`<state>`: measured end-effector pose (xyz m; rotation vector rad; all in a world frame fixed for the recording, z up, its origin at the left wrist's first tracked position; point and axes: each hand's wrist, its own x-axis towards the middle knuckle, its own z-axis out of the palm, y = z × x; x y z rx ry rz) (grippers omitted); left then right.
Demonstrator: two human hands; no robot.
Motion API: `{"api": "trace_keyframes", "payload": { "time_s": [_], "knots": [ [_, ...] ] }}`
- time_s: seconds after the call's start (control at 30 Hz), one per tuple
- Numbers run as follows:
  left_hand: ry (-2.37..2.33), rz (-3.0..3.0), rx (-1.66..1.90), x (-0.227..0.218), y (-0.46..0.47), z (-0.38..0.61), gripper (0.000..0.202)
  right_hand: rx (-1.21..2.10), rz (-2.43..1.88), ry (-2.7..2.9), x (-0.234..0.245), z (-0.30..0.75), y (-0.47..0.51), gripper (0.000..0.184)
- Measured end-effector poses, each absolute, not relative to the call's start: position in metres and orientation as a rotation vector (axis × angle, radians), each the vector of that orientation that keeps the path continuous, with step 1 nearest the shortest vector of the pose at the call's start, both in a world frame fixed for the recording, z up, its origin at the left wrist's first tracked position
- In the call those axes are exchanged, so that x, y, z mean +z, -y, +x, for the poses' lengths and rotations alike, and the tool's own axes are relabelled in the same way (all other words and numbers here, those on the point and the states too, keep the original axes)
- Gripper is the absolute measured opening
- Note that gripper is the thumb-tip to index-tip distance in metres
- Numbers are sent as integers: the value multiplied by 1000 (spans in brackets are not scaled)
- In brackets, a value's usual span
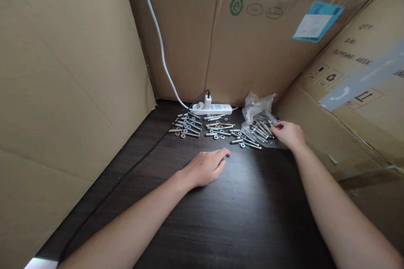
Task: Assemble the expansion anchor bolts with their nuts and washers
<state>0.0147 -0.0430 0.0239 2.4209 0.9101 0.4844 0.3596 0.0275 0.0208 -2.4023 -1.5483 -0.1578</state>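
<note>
Several metal bolts with washers and nuts [202,128] lie spread on a dark wooden table [240,210]. More bolts spill from a clear plastic bag [257,111] at the right. My right hand [288,134] rests at the bag's right side, fingers curled and pinching at the bolts [261,129] there; what it grips is too small to make out. My left hand [206,168] lies on the table just in front of the loose bolts, fingers loosely stretched forward, holding nothing.
Large cardboard boxes wall in the table on the left [63,92], back [252,33] and right [356,88]. A white power strip [214,109] with a plugged charger and white cable lies against the back box. A black cable [126,174] runs along the table's left.
</note>
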Motion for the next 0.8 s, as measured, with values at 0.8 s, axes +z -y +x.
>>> {"api": "trace_keyframes", "payload": {
  "time_s": [0.8],
  "knots": [
    [-912,2432,526,18,36,14,16,29,-2000,1962,14,292,46,14]
  ]
}}
